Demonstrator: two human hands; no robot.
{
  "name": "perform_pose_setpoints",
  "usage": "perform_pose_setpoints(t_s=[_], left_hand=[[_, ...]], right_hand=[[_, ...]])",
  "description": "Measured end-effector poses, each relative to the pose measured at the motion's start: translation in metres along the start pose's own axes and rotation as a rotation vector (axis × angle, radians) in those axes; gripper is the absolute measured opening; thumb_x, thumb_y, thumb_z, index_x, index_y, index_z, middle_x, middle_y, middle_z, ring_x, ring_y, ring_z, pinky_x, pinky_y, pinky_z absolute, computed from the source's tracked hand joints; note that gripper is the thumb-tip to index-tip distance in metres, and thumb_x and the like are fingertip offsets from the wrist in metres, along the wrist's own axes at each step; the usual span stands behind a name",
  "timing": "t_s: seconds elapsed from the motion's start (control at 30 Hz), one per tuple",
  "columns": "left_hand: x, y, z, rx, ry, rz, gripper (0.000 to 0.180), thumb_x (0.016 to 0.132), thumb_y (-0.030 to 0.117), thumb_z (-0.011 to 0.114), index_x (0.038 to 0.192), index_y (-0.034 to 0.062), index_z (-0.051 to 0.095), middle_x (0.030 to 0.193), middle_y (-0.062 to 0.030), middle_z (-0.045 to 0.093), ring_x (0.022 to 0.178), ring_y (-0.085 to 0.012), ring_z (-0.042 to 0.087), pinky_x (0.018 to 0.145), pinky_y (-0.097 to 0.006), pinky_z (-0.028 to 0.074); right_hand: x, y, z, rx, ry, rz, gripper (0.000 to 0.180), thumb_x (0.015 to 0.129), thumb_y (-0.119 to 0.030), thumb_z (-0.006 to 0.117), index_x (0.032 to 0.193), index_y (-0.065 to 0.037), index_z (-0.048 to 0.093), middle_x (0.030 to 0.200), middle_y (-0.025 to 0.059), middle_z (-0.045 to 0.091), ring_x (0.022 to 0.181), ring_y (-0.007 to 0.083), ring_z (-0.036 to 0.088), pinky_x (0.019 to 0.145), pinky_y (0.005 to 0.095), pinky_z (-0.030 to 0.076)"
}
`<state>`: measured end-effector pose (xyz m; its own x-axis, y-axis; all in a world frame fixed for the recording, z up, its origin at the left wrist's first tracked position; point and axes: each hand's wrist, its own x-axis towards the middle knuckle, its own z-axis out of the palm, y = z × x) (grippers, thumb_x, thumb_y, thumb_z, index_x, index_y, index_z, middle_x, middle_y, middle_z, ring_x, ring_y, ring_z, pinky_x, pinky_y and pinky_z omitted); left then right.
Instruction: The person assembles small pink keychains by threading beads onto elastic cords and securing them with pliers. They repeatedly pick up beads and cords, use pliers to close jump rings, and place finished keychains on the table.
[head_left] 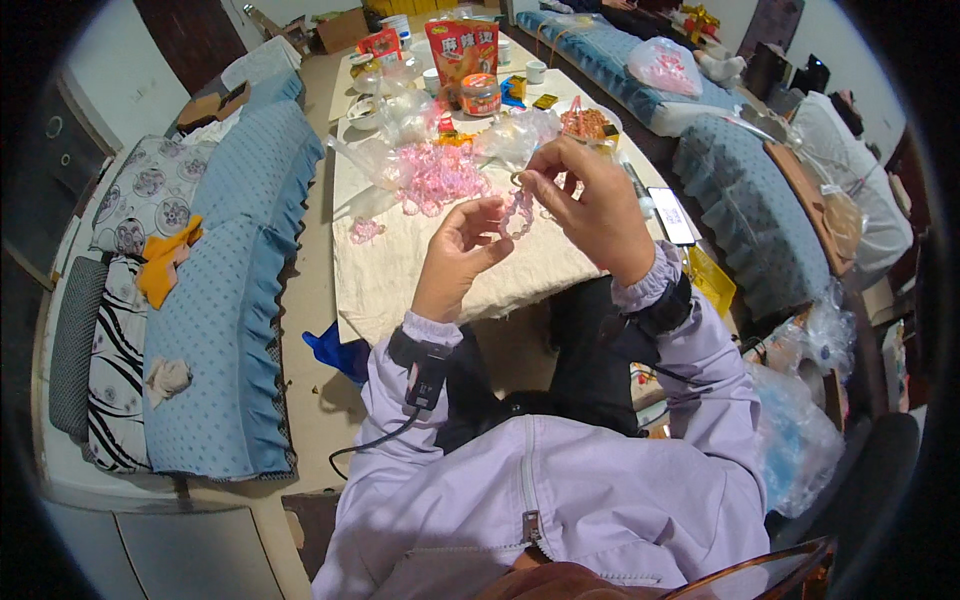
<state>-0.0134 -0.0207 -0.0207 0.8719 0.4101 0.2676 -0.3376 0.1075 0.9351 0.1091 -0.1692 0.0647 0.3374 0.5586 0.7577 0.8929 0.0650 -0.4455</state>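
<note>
Above the near part of the cloth-covered table [400, 290], a pale pink twisted or beaded loop [528, 217] hangs between my two hands. My right hand [592, 210] pinches its top, where a small gold-coloured ring [516, 180] shows by the thumb and forefinger. On the other side, my left hand [455, 258] has its thumb and fingertips closed on the loop's left and lower edge. A heap of similar pink pieces [440, 178] lies just beyond my left hand, partly on clear plastic bags [408, 118]. One small pink piece [366, 230] rests apart, left of the heap.
Farther back on the table stand a red snack pouch [465, 50], an orange-lidded jar [480, 95] and white cups [536, 71]. A lit phone [671, 216] lies at the right edge, above a yellow basket [710, 280]. Blue-covered sofas [235, 290] flank the table.
</note>
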Motion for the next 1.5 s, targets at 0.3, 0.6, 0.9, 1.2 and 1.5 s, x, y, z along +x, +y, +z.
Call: perform_pose_setpoints(t_s=[0.3,0.6,0.9,1.2,1.5], left_hand=[[-0.019,-0.021,-0.061,-0.018,0.200,-0.040,0.041,0.089,0.005,0.066,0.129,0.0032,0.056,0.118,-0.0090,0.060,0.105,-0.0186,0.061,0.092,-0.028,0.046],[-0.033,-0.052,-0.126,0.063,0.418,-0.187,0.028,0.094,0.013,0.064,0.121,0.0067,0.061,0.109,-0.0029,0.064,0.090,-0.0091,0.063,0.078,-0.021,0.042],[-0.004,-0.076,-0.179,0.236,0.570,-0.222,0.027,0.090,0.008,0.062,0.117,0.0066,0.061,0.108,-0.0022,0.064,0.088,-0.0085,0.061,0.075,-0.022,0.043],[0.050,-0.108,-0.238,1.236,0.765,-0.005,0.029,0.079,0.009,0.072,0.107,0.0092,0.066,0.109,-0.0111,0.063,0.100,-0.0294,0.060,0.087,-0.038,0.049],[0.061,-0.122,-0.252,1.614,0.538,0.105,0.020,0.082,0.025,0.075,0.094,0.0104,0.068,0.093,-0.0074,0.064,0.091,-0.0315,0.058,0.081,-0.044,0.046]], right_hand=[[-0.001,0.011,-0.005,-0.030,-0.022,0.058,0.016,0.089,-0.018,0.074,0.092,-0.005,0.064,0.079,0.0086,0.068,0.068,0.0217,0.066,0.060,0.0316,0.051],[0.003,0.067,0.026,-0.028,-0.253,0.238,0.018,0.089,-0.018,0.072,0.093,-0.002,0.066,0.082,0.0110,0.069,0.073,0.0214,0.066,0.066,0.0332,0.052],[0.077,0.171,0.154,0.149,-0.193,0.313,0.021,0.089,-0.020,0.069,0.099,0.000,0.067,0.087,0.0171,0.071,0.079,0.0289,0.070,0.072,0.0388,0.053],[-0.045,0.201,0.111,0.106,-0.246,0.406,0.013,0.091,-0.009,0.068,0.101,0.000,0.067,0.091,0.0126,0.069,0.082,0.0223,0.068,0.075,0.0324,0.054],[-0.109,0.202,0.054,-0.050,-0.222,0.488,0.011,0.091,-0.010,0.066,0.098,-0.002,0.065,0.094,0.0121,0.067,0.082,0.0259,0.067,0.070,0.0333,0.053]])
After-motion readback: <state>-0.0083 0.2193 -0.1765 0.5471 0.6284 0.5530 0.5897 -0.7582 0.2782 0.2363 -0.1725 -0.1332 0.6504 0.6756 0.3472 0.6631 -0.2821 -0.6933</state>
